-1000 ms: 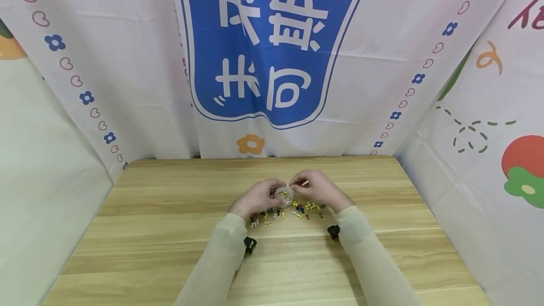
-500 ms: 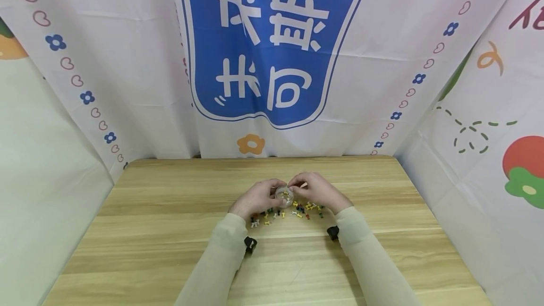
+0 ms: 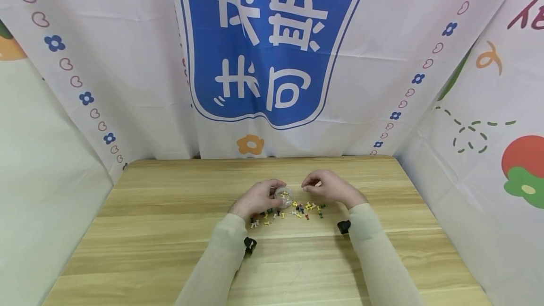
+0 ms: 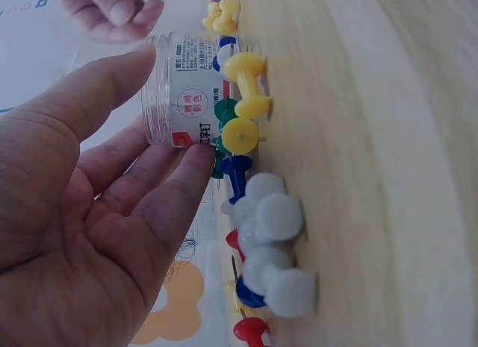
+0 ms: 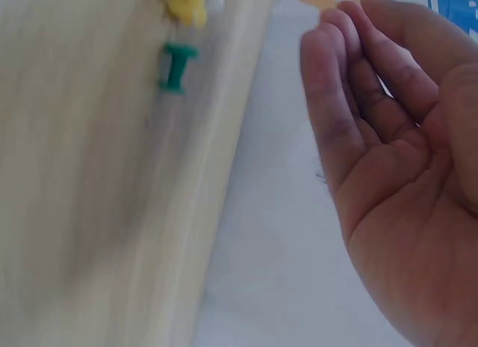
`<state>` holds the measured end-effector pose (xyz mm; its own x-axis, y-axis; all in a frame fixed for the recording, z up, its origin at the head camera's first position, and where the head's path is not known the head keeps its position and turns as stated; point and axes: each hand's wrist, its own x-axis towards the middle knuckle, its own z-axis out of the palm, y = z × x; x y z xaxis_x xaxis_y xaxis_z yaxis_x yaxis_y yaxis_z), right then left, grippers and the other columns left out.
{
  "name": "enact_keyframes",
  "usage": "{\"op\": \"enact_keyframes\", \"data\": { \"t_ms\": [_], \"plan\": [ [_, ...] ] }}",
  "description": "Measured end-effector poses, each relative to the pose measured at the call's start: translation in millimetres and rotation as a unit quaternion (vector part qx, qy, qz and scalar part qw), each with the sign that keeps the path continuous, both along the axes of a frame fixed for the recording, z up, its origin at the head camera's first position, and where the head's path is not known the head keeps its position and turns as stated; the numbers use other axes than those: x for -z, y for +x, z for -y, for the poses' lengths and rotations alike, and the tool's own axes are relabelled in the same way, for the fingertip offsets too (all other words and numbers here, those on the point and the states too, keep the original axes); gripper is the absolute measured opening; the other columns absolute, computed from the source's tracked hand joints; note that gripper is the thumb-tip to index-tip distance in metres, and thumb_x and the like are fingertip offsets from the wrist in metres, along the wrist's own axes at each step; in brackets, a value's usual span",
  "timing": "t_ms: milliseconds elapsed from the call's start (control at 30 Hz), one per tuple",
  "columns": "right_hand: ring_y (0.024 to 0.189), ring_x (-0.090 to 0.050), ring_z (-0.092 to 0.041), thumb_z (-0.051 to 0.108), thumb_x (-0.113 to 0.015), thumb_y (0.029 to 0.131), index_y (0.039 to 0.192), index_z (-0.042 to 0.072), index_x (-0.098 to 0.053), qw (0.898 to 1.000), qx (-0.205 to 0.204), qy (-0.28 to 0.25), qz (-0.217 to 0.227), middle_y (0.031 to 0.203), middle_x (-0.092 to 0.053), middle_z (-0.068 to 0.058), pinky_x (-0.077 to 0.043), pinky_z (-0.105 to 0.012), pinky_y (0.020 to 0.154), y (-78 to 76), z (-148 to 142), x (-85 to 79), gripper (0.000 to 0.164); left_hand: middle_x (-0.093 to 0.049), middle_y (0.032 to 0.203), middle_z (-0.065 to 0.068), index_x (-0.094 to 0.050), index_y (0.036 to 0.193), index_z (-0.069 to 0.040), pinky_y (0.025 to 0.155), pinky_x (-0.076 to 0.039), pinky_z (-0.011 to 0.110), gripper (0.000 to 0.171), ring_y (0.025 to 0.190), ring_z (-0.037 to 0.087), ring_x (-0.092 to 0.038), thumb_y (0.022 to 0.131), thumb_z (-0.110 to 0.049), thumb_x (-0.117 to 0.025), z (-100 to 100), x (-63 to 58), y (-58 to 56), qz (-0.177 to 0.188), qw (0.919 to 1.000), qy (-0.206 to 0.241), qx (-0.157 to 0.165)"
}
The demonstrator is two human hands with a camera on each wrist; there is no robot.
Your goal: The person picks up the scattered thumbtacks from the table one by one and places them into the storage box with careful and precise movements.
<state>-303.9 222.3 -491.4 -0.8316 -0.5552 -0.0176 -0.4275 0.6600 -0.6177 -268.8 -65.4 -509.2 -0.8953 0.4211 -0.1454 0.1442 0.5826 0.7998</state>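
Observation:
My left hand holds a small clear plastic jar with a printed label, thumb on one side and fingers on the other. Through the jar's mouth a few push pins show in the head view, a yellow one among them. To the right of the jar, my right hand hangs over the table with fingers loosely bent. No object shows between those fingers in the right wrist view. Loose push pins lie around the jar, such as a yellow push pin, a white push pin and a green push pin.
The wooden table bears the scattered pins just in front of the jar and hands. A printed white curtain hangs along the table's back edge, and white sheets flank both sides. Black straps sit at both wrists.
My right hand was at the jar's rim and has now drawn away to the right. The left hand and jar have stayed in place.

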Motion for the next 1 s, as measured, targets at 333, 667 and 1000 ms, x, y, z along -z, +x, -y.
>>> {"op": "enact_keyframes", "data": {
  "t_ms": [333, 667, 1000],
  "plan": [
    [0.104, -0.075, -0.014, 0.016, -0.084, 0.108, 0.112, 0.012, -0.085, 0.997, 0.005, 0.033, 0.066, 0.11, -0.085, -0.002, -0.067, -0.046, 0.106, 0.1, -31, -3.2, 0.006, -0.078, 0.15, 0.015, -0.068, 0.16, -0.008, 0.123, -0.062, 0.054, 0.056, 0.137, 0.03, -0.075, 0.107, -0.015, -0.087, 0, -1.2, 0.7, 0.003, 1.0, 0.005, 0.0],
    [0.1, -0.073, -0.015, 0.01, -0.087, 0.104, 0.11, 0.007, -0.082, 0.989, -0.005, 0.04, 0.145, 0.109, -0.083, -0.005, -0.062, -0.033, 0.098, 2.2, -42, -3.0, 0.009, -0.078, 0.149, 0.015, -0.068, 0.16, -0.007, 0.122, -0.062, 0.054, 0.056, 0.137, 0.03, -0.075, 0.107, -0.015, -0.087, 1, -1.0, 1.4, 0.001, 1.0, 0.007, 0.002],
    [0.092, -0.067, -0.014, 0.005, -0.087, 0.102, 0.104, 0.007, -0.08, 0.985, -0.009, 0.052, 0.165, 0.104, -0.08, -0.004, -0.058, -0.028, 0.088, 2.7, -38, -0.2, 0.008, -0.078, 0.15, 0.016, -0.068, 0.159, -0.007, 0.123, -0.062, 0.054, 0.056, 0.138, 0.03, -0.075, 0.107, -0.015, -0.088, 1, -0.1, 1.6, 0.0, 1.0, 0.007, -0.002]
  ]
}}
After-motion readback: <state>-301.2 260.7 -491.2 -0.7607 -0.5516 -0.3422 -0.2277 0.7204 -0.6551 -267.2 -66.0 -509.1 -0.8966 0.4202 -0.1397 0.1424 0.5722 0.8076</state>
